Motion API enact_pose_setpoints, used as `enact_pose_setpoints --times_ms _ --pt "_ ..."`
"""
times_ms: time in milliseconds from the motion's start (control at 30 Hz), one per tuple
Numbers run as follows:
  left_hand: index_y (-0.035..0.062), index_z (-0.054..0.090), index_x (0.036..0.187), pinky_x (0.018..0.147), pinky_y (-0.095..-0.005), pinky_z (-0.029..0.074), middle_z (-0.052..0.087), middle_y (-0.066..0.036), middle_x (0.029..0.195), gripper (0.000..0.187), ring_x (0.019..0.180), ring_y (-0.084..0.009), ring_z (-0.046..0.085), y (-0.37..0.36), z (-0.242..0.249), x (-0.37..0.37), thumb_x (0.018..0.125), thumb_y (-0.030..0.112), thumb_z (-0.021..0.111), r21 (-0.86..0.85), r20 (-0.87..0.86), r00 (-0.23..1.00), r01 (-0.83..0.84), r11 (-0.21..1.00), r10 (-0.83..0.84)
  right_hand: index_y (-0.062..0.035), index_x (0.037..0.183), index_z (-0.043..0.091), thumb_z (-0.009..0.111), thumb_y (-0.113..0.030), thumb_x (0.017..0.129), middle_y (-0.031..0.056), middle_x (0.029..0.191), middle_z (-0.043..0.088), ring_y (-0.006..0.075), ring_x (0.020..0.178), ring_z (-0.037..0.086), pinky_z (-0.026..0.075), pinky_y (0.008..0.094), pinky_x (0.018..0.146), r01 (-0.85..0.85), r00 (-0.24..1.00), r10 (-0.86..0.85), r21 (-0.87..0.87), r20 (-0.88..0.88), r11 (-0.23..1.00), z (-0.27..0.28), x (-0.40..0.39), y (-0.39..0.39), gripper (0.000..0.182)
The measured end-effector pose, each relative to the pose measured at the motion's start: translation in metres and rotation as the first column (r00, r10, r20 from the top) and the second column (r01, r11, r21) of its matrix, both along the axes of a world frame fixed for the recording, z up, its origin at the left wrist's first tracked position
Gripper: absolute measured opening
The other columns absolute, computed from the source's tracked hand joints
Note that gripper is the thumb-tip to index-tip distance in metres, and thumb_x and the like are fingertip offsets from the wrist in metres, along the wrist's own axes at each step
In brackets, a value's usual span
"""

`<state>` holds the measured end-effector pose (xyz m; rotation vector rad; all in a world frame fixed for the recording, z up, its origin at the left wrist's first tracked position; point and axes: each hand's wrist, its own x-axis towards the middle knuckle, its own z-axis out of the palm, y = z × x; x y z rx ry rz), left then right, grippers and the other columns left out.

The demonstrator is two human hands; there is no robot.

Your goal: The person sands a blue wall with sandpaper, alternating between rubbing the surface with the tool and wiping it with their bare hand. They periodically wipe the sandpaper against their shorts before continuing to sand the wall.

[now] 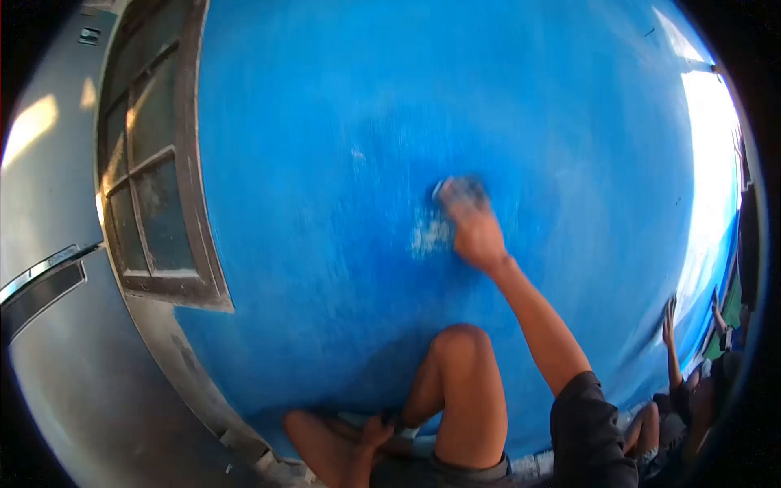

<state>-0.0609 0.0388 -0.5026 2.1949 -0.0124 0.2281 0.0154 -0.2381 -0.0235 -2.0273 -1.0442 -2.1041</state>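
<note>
My right hand [477, 236] reaches up to the blue wall [293, 203], its fingers blurred by motion. Under those fingers is a dark grey, flat-looking piece [473, 190] with a pale edge; blur hides what kind it is. Just below it, a whitish worn patch [431, 233] shows through the blue paint, and the surface around it looks darker blue. Low in the view, my left hand [377, 431] rests by my ankle between my bent legs; how its fingers lie is hard to see, and nothing held shows.
A brown-framed window [154, 179] with dusty panes stands left, beside a grey metal door [65, 358]. My raised knee [464, 346] is close to the wall. At the far right, other people sit along it, one with a hand [669, 317] on the wall. Bright sunlight falls there.
</note>
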Motion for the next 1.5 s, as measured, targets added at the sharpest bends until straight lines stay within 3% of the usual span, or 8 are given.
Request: enact_pose_setpoints --times_ms 300,433,467,633,700,833,1100,1500 --pt "-0.0029 0.061 0.125 0.098 -0.0509 0.049 0.064 -0.029 0.123 0.053 0.116 -0.0447 0.060 -0.004 0.020 -0.017 0.091 0.038 0.065 0.141 0.095 0.990 0.091 0.986 -0.105 -0.0024 0.140 0.054 0.049 0.003 0.076 0.0174 0.148 0.051 0.0343 0.143 0.042 0.028 0.0517 0.119 0.114 0.993 -0.110 0.174 -0.031 0.978 -0.013 0.007 0.025 0.064" --pt "-0.0019 0.058 0.130 0.101 -0.0489 0.047 0.062 -0.029 0.127 0.056 0.120 -0.0453 0.058 -0.002 0.044 -0.032 0.092 0.039 0.064 0.089 -0.136 0.963 0.246 0.965 -0.233 -0.0080 0.145 0.052 0.052 0.001 0.078 0.0149 0.149 0.052 0.0356 0.140 0.045 0.028 0.0532 0.119 -0.011 0.992 -0.017 -0.219 -0.124 0.976 -0.026 0.008 0.021 0.068" --pt "-0.0014 0.057 0.132 0.102 -0.0484 0.047 0.062 -0.029 0.127 0.057 0.120 -0.0459 0.057 -0.003 0.030 -0.029 0.092 0.039 0.064 0.118 -0.106 0.970 0.231 0.966 -0.220 -0.0100 0.146 0.051 0.053 -0.001 0.076 0.0139 0.151 0.050 0.0310 0.141 0.045 0.029 0.0521 0.119 0.066 0.997 -0.062 0.128 -0.034 0.990 -0.026 0.004 0.033 0.071" --pt "-0.0007 0.052 0.139 0.107 -0.0473 0.044 0.056 -0.030 0.136 0.063 0.126 -0.0458 0.053 -0.005 -0.013 -0.004 0.091 0.038 0.067 0.033 0.016 0.961 0.275 0.961 -0.275 -0.0083 0.146 0.051 0.051 0.001 0.079 0.0135 0.152 0.049 0.0310 0.142 0.044 0.029 0.0515 0.119 0.038 0.982 -0.131 -0.533 -0.138 0.845 -0.033 -0.009 0.050 0.067" --pt "-0.0007 0.051 0.140 0.108 -0.0467 0.043 0.053 -0.030 0.139 0.064 0.129 -0.0449 0.051 -0.005 0.037 -0.030 0.090 0.037 0.067 0.028 -0.074 0.964 0.260 0.965 -0.257 -0.0081 0.143 0.054 0.050 0.003 0.080 0.0133 0.149 0.052 0.0323 0.141 0.045 0.028 0.0524 0.120 0.191 0.980 -0.189 0.031 -0.065 0.981 -0.028 0.001 0.051 0.065" --pt "-0.0038 0.046 0.142 0.106 -0.0489 0.046 0.054 -0.029 0.139 0.067 0.126 -0.0437 0.055 -0.003 0.058 -0.045 0.095 0.040 0.063 0.118 -0.160 0.939 0.325 0.938 -0.305 -0.0026 0.144 0.051 0.046 0.005 0.082 0.0205 0.150 0.049 0.0366 0.143 0.042 0.023 0.0569 0.120 0.114 0.972 -0.194 -0.454 -0.134 0.884 -0.037 0.009 0.015 0.063" --pt "-0.0019 0.055 0.129 0.101 -0.0491 0.046 0.062 -0.029 0.125 0.059 0.117 -0.0456 0.059 -0.003 0.058 -0.046 0.097 0.048 0.057 0.014 -0.144 0.983 0.116 0.993 -0.113 -0.0043 0.157 0.033 0.048 -0.037 0.104 0.0248 0.163 0.026 0.0434 0.151 0.021 0.015 0.0581 0.122 0.170 0.984 -0.139 0.353 -0.109 0.920 -0.009 0.012 0.001 0.064" --pt "-0.0026 0.059 0.127 0.100 -0.0490 0.047 0.063 -0.032 0.121 0.059 0.115 -0.0476 0.060 0.002 0.017 -0.028 0.098 0.048 0.055 0.112 0.017 0.989 0.142 0.983 -0.145 -0.0148 0.155 0.040 0.049 -0.054 0.100 0.0238 0.161 0.030 0.0450 0.150 0.023 0.013 0.0582 0.122 0.123 0.992 -0.106 0.580 -0.064 0.805 0.001 0.024 0.036 0.069"
